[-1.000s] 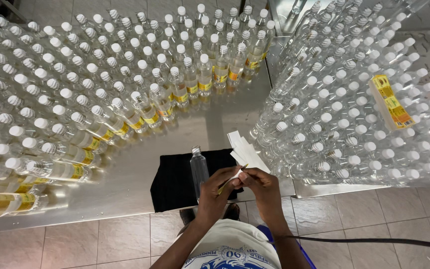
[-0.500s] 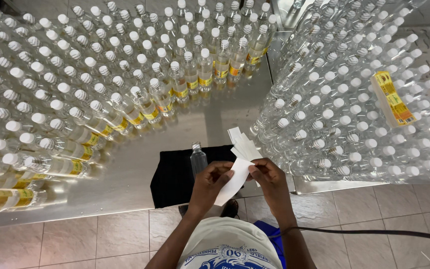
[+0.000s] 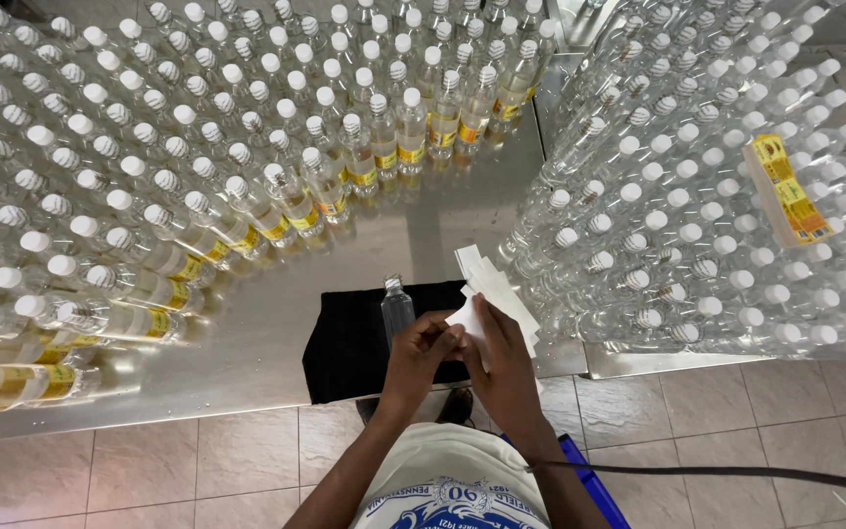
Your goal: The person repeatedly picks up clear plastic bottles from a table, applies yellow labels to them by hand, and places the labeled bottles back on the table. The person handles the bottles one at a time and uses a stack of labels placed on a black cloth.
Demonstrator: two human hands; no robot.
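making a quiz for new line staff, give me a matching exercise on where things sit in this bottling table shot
Things:
1. single clear plastic bottle with no label
2. stack of yellow labels
3. white paper strips
4. black rectangular mat

Places:
A. lying on top of the capped bottles at right
B. flat on the steel table's near edge
C. held in both hands
D. standing on the mat

Pairs: 1-D, 2-A, 3-C, 4-B

two hands (image 3: 462, 353), one black cloth (image 3: 345, 343), one lone uncapped bottle (image 3: 397, 309)
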